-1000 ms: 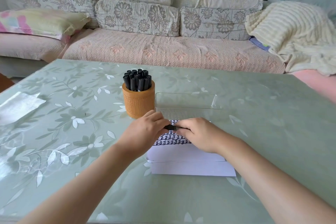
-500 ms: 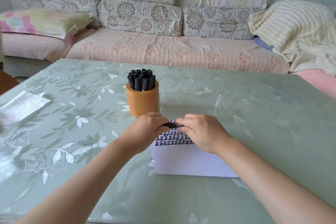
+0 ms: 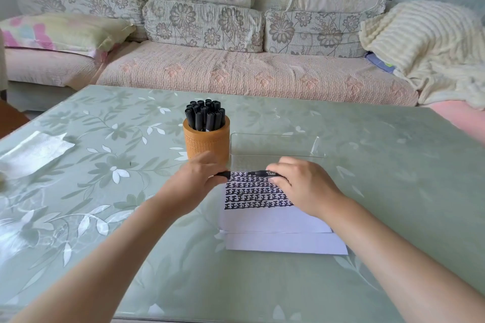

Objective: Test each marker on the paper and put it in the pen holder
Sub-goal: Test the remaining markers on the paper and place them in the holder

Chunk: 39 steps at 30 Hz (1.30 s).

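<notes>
Indoors: green floral surface (image 3: 105, 165) before a patterned sofa (image 3: 236, 73) carrying a cream blanket (image 3: 425, 42). Orange pen holder (image 3: 207, 144), full of capped black markers, stands just beside a clear tray (image 3: 275, 147), both beyond the paper (image 3: 275, 220) with its rows of black characters. Left grip (image 3: 199, 178) and right grip (image 3: 301, 186) each pinch one end of a level marker (image 3: 252, 173) over the paper's far edge. Both marker ends are hidden by fingers.

The left forearm (image 3: 118, 238) and the right forearm (image 3: 393, 257) are reaching forward from the lower corners of the view and converging toward the centre. The left hand (image 3: 195, 178) is curling its fingers round one end of a marker (image 3: 252, 173), knuckles up. The right hand (image 3: 301, 186) is pinching the other end, palm facing down. The hands are sitting level and apart, and the marker is spanning the gap horizontally.
</notes>
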{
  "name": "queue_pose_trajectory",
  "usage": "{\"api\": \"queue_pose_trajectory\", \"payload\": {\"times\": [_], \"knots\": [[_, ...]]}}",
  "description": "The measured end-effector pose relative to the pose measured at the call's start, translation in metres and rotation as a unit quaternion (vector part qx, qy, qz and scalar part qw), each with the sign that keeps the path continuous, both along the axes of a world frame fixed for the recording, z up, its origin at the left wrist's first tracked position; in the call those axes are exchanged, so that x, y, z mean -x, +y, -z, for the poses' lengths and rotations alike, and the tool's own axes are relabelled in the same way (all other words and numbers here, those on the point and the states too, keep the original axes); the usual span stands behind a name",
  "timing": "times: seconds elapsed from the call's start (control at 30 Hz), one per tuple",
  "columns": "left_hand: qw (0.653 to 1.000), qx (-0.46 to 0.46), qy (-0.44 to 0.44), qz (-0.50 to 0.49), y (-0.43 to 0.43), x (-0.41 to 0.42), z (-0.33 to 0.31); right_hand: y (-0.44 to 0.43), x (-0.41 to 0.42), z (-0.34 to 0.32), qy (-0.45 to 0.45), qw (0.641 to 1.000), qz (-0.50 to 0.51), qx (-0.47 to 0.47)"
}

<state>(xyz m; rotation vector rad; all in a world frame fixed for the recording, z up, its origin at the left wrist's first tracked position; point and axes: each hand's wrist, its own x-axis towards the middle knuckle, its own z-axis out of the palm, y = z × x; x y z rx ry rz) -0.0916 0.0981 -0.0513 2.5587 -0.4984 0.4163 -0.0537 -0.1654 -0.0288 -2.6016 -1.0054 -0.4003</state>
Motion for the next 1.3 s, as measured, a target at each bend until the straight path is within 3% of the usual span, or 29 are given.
{"api": "queue_pose_trajectory", "payload": {"times": [0.23, 0.57, 0.67, 0.83, 1.0, 1.23, 1.3], "knots": [[0.988, -0.053, 0.017, -0.141, 0.005, 0.003, 0.015, 0.0, 0.0, 0.01, 0.133, 0.991, 0.022, -0.021], [0.985, -0.078, 0.095, -0.12, 0.008, -0.001, 0.007, -0.014, 0.007, 0.011, 0.174, 0.978, -0.01, -0.117], [0.988, -0.076, 0.047, -0.124, -0.004, -0.002, -0.001, -0.022, 0.009, 0.01, 0.178, 0.974, -0.018, -0.142], [0.997, -0.053, -0.053, 0.002, -0.055, 0.005, -0.011, -0.041, 0.011, 0.006, 0.175, 0.966, -0.002, -0.189], [0.992, -0.046, -0.063, 0.095, -0.104, 0.013, 0.001, -0.065, 0.016, 0.008, 0.156, 0.95, 0.027, -0.27], [0.98, -0.102, -0.054, 0.16, -0.138, 0.02, 0.025, -0.081, 0.018, 0.021, 0.315, 0.851, 0.064, -0.415], [0.981, -0.103, -0.051, 0.156, -0.138, 0.019, 0.025, -0.082, 0.018, 0.027, 0.318, 0.847, 0.081, -0.419]]}}
